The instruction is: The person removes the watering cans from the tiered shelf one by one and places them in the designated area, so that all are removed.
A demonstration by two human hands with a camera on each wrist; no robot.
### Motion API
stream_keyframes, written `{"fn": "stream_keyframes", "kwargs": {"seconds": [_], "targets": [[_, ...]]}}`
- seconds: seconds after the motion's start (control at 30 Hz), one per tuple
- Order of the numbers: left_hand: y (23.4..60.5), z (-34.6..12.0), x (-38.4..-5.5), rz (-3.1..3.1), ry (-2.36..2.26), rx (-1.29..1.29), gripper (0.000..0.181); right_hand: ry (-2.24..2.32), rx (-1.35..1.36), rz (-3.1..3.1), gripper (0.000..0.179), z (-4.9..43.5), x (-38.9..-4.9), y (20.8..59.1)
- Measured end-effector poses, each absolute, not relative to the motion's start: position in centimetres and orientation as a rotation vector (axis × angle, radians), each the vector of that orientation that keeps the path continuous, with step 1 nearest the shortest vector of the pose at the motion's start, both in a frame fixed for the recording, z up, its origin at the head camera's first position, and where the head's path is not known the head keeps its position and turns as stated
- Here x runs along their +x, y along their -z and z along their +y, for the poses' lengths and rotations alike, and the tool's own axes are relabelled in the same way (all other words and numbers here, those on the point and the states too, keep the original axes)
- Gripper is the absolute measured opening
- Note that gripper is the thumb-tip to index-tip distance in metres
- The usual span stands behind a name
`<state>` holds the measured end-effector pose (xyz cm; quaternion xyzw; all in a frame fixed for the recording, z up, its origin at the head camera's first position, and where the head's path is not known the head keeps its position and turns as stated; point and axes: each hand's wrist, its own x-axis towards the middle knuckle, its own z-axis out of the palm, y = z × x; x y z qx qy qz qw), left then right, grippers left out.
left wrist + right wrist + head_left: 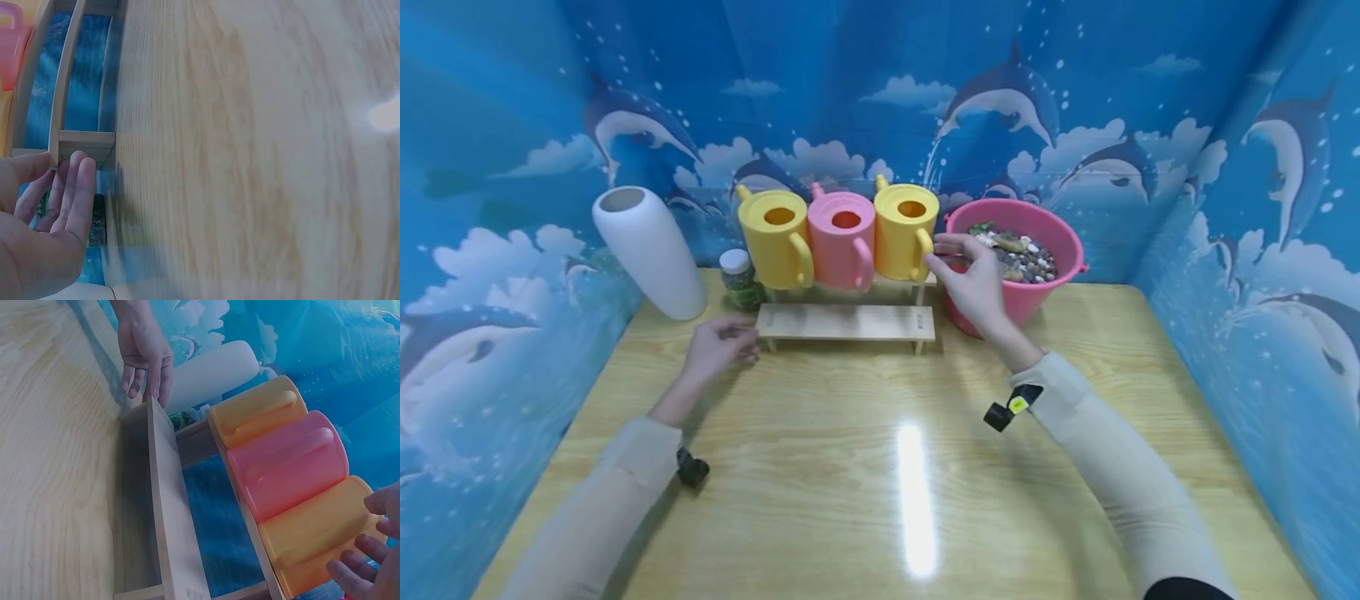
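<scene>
A two-step wooden shelf (846, 322) stands on the table, with a yellow watering can (772, 237), a pink watering can (841, 242) and a second yellow watering can (904, 242) side by side on its upper step. My left hand (718, 346) pinches the left end of the lower step; in the left wrist view the thumb (31, 165) lies at the board's edge. Beside the right yellow can, my right hand (973, 279) has its fingers spread and loosely bent, the fingertips right at the can's handle side. In the right wrist view these fingers (359, 565) overlap the can.
A pink bucket (1071, 250) of pebbles and shells stands right of the shelf, behind my right hand. At the left are a tall white vase (651, 258) and a small white-lidded jar (741, 279). Dolphin-print cloth (850, 75) walls the table (820, 467) at back and sides.
</scene>
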<state>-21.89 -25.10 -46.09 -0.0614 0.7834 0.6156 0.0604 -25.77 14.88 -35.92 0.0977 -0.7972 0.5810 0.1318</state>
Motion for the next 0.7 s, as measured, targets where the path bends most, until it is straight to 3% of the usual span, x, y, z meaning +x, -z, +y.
{"fn": "stream_keyframes", "kwargs": {"seconds": [0.7], "targets": [[46.26, -25.08, -21.91, 2.317, -1.865, -0.227, 0.050, -1.692, 0.175, -2.319, 0.028, 14.43, -26.22, 35.76]]}}
